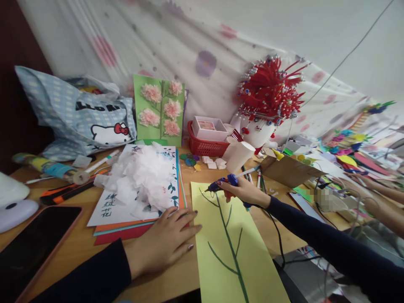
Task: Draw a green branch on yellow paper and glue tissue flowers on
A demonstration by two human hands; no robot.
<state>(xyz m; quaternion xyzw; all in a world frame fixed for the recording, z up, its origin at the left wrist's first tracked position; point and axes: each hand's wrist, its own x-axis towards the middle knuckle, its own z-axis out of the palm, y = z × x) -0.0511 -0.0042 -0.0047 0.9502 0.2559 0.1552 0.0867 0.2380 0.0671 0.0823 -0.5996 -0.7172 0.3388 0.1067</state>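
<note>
A blue hot glue gun (227, 182) is in my right hand (248, 191), its fingers wrapped round the handle. The nozzle points left, close above the tip of a drawn branch on the yellow paper (259, 261). Dark green lines form a stem with side branches on that sheet. My left hand (164, 240) lies flat with fingers apart, beside the paper's left edge and on the near corner of a stack of coloured sheets (126, 236). On the stack sits a heap of white tissue pieces (142, 176). Whether the nozzle touches the paper, I cannot tell.
Behind stand a green card with pink paper flowers (161, 111), a red basket (208, 147) and a white roll (239, 155). A phone (34, 248) and an orange-black cutter (67, 189) lie left. The black cord (279, 235) trails right; another person's arms (375, 198) reach in there.
</note>
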